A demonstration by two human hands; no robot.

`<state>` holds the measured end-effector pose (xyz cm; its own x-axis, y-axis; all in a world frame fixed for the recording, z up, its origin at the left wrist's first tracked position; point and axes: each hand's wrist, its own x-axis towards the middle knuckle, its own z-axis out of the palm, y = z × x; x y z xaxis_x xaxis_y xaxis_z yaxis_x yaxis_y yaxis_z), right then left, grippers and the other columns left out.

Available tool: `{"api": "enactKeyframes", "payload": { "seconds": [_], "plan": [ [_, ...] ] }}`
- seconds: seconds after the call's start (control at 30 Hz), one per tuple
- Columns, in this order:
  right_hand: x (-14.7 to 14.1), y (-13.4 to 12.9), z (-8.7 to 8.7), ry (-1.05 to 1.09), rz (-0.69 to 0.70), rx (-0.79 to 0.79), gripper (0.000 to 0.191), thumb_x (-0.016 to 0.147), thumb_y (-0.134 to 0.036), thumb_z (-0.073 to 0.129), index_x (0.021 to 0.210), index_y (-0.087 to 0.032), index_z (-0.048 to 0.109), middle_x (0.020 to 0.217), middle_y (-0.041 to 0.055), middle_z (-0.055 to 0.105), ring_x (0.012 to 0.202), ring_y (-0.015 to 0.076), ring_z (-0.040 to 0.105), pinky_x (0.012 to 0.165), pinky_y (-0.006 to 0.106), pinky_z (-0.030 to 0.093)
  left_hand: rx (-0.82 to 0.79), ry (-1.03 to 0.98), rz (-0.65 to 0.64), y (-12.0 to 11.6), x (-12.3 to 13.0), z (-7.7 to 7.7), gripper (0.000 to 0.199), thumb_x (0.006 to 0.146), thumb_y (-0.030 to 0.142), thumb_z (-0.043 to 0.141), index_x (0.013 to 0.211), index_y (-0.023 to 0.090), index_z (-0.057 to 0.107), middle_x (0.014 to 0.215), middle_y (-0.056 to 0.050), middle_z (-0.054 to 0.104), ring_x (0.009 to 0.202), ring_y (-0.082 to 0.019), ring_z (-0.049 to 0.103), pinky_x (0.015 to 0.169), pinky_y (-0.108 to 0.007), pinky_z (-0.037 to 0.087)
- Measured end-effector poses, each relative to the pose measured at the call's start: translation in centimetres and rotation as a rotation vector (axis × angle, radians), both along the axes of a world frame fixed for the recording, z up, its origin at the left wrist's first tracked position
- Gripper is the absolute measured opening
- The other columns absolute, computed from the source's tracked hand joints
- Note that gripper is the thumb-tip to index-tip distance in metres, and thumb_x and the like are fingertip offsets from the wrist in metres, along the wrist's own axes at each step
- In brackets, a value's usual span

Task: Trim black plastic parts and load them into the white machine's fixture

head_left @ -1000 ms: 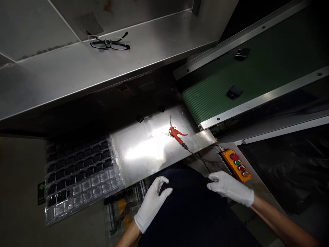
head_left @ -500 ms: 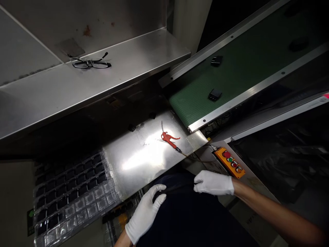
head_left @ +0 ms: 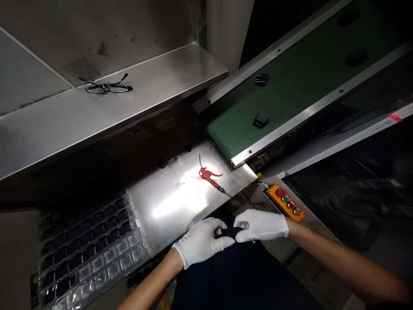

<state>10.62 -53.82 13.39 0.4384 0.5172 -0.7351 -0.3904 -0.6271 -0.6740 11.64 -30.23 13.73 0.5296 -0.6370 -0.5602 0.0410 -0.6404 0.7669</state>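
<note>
In white gloves, my left hand (head_left: 206, 240) and my right hand (head_left: 262, 225) meet in front of my dark clothing, just off the front edge of the metal table. Between them is a small black part (head_left: 229, 233), gripped at its two ends by fingers and thumbs; the gloves cover much of it, and its exact kind does not show. On the table (head_left: 176, 202) beyond lies a red air blow gun (head_left: 209, 176) with a thin nozzle and a hose. Two small black pieces (head_left: 162, 164) rest at the table's shaded back.
At left, a clear plastic tray (head_left: 111, 265) has black parts in several pockets. A green conveyor belt (head_left: 232, 133) at right carries black parts (head_left: 261, 120). Beside it is an orange button box (head_left: 285, 202). Eyeglasses (head_left: 106, 87) sit on the metal shelf (head_left: 167, 82) above.
My left hand has moved right and slightly up to my right hand, and its fingers have closed on the black part. The whole view has shifted a little.
</note>
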Motion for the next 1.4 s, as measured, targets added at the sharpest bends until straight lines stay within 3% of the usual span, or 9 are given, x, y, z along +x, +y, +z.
{"api": "enactKeyframes", "payload": {
  "seconds": [0.2,0.33,0.53,0.73,0.83,0.97,1.17,1.3,1.4],
  "plan": [
    [-3.4,-2.7,-1.3,0.007,-0.188,-0.047,0.030,0.088,-0.043,0.064,0.107,-0.021,0.071,0.098,0.0012,0.072,0.090,0.0183,0.063,0.078,0.027,0.046,0.085,0.131,0.484,7.4,-5.2,-4.0,0.049,0.095,0.062,0.042,0.092,0.019,0.064,0.090,-0.003,0.065,0.085,-0.020,0.057,0.083,-0.032,0.045],
    [-4.4,-3.2,-2.0,-0.044,-0.164,-0.094,0.029,0.093,-0.046,0.057,0.096,-0.021,0.072,0.094,0.0010,0.070,0.086,0.0179,0.061,0.078,0.028,0.044,0.070,0.247,0.657,10.1,-9.3,-5.3,0.050,0.095,0.063,0.036,0.075,0.020,0.053,0.073,0.001,0.050,0.072,-0.017,0.045,0.073,-0.030,0.041],
    [-5.0,-0.4,-1.6,-0.064,-0.058,-0.092,0.029,0.091,-0.044,0.058,0.078,-0.018,0.060,0.070,-0.0035,0.053,0.067,0.0126,0.044,0.063,0.026,0.033,0.068,0.161,0.595,10.5,-12.3,-4.9,0.037,0.091,0.051,0.048,0.072,0.022,0.038,0.074,0.003,0.038,0.073,-0.015,0.037,0.068,-0.028,0.033],
    [-7.4,3.1,-4.7,-0.069,-0.132,-0.074,0.058,0.089,-0.067,0.046,0.063,-0.021,0.024,0.064,-0.0045,0.021,0.062,0.0124,0.022,0.058,0.030,0.021,0.050,0.237,0.668,10.7,-13.3,-7.1,0.052,0.090,0.066,0.036,0.062,0.024,0.021,0.064,0.005,0.022,0.062,-0.012,0.022,0.059,-0.029,0.024],
    [-9.8,4.1,-6.2,-0.001,-0.268,-0.113,0.056,0.088,-0.070,0.043,0.063,-0.023,0.028,0.062,-0.0031,0.030,0.062,0.0146,0.030,0.060,0.030,0.031,0.052,0.283,0.674,12.4,-13.5,-8.1,0.055,0.089,0.066,0.040,0.058,0.023,0.025,0.058,0.006,0.025,0.057,-0.012,0.025,0.057,-0.029,0.025],
    [-12.5,3.2,-7.4,0.174,-0.344,-0.231,0.050,0.080,-0.072,0.053,0.065,-0.024,0.058,0.068,0.0040,0.062,0.070,0.0243,0.058,0.067,0.034,0.051,0.079,0.333,0.794,17.3,-14.7,-10.8,0.052,0.086,0.067,0.049,0.064,0.020,0.054,0.060,0.002,0.051,0.059,-0.014,0.044,0.061,-0.028,0.035],
    [-13.6,2.4,-8.0,0.252,-0.400,-0.531,0.055,0.071,-0.077,0.057,0.055,-0.025,0.063,0.063,0.0103,0.068,0.071,0.0304,0.068,0.066,0.037,0.057,0.234,0.256,0.961,22.4,-15.0,-16.1,0.049,0.091,0.063,0.039,0.072,0.021,0.054,0.067,0.000,0.057,0.066,-0.017,0.050,0.066,-0.028,0.040],
    [-13.9,4.0,-7.4,0.094,-0.379,-0.468,0.057,0.069,-0.076,0.058,0.076,-0.021,0.071,0.082,0.0072,0.073,0.092,0.0301,0.069,0.081,0.033,0.058,0.300,0.125,0.917,22.5,-14.6,-16.0,0.043,0.092,0.056,0.041,0.069,0.021,0.050,0.073,-0.001,0.058,0.074,-0.018,0.050,0.075,-0.029,0.039],
    [-13.9,4.4,-7.6,-0.018,-0.331,-0.343,0.062,0.074,-0.079,0.050,0.075,-0.019,0.069,0.073,0.0043,0.069,0.080,0.0252,0.066,0.082,0.032,0.057,0.357,0.082,0.853,21.2,-15.1,-15.6,0.043,0.094,0.055,0.038,0.070,0.021,0.049,0.071,0.000,0.057,0.071,-0.018,0.051,0.074,-0.029,0.038]
  ]
}}
